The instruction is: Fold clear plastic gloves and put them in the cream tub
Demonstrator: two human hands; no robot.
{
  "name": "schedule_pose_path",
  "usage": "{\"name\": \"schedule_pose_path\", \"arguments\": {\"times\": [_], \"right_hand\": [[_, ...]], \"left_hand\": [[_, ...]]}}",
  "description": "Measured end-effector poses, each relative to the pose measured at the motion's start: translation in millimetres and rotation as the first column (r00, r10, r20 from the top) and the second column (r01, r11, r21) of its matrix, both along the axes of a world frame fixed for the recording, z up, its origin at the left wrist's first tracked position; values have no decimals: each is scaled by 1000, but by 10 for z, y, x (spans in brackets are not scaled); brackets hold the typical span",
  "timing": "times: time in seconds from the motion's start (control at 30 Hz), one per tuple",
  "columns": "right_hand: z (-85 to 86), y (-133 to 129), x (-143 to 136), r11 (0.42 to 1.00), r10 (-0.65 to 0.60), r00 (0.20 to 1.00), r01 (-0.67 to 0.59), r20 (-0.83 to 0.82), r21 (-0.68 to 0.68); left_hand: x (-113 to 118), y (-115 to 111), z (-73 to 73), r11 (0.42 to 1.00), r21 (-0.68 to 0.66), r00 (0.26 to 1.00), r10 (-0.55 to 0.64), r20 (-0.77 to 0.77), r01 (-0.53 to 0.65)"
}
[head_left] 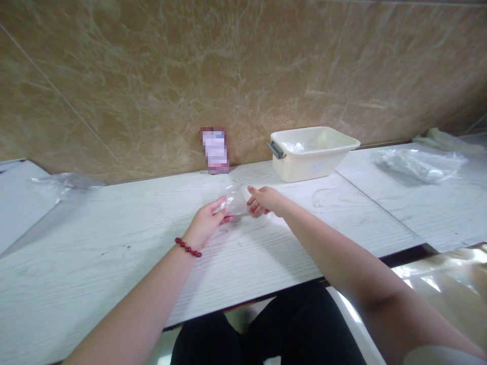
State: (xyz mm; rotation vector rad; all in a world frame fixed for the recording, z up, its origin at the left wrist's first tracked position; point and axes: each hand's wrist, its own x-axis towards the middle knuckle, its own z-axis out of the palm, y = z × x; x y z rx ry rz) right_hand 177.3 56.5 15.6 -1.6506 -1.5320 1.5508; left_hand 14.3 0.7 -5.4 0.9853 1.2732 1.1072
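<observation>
My left hand [213, 217], with a red bead bracelet on its wrist, is closed on a small clear plastic bag [236, 201] held just above the white table. Its thumb and fingers pinch the bag's left side. At the bag's right edge is my right hand [264, 201], thumb raised apart from its loosely curled fingers. Whether those fingertips touch the film is hard to make out. The bag is see-through, and nothing can be made out inside it.
A cream plastic tub [304, 167] with a grey handle stands against the marbled wall, clear plastic inside. Left of it a blurred-out phone-like object [215, 150] leans on the wall. Clear plastic bags [422, 165] lie at right; more crumpled film [72, 181] lies at left by a white board [23, 197].
</observation>
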Motion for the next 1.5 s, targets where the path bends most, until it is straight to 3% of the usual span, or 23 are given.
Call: {"name": "schedule_pose_path", "arguments": {"times": [0.1,0.23,0.37,0.67,0.83,1.0,1.2,1.5], "right_hand": [[0,-40,-33,991,-10,985,-13,-172,-137],[-4,-46,-61,985,-108,904,42,-414,-165],[12,-47,-57,986,-138,869,76,-475,-148],[-12,5,12,986,-142,793,61,-593,-154],[13,-16,7,986,-94,784,-13,-614,-167],[37,-67,-13,981,-21,790,-102,-613,-165],[16,-54,-16,989,-70,813,-19,-578,-147],[-5,-40,-4,992,-97,837,36,-539,-123]], "left_hand": [[-7,1,6,998,53,1000,-24,-13,24],[-14,2,-12,994,92,997,-46,-69,53],[-4,-8,-17,993,73,991,-81,-105,89],[21,-15,-4,956,132,965,-264,1,262],[2,3,24,943,219,952,-281,119,251],[-36,45,11,970,170,952,-209,224,173],[-17,60,-11,967,142,969,-227,95,213],[-9,60,6,961,170,955,-248,164,220]]}}
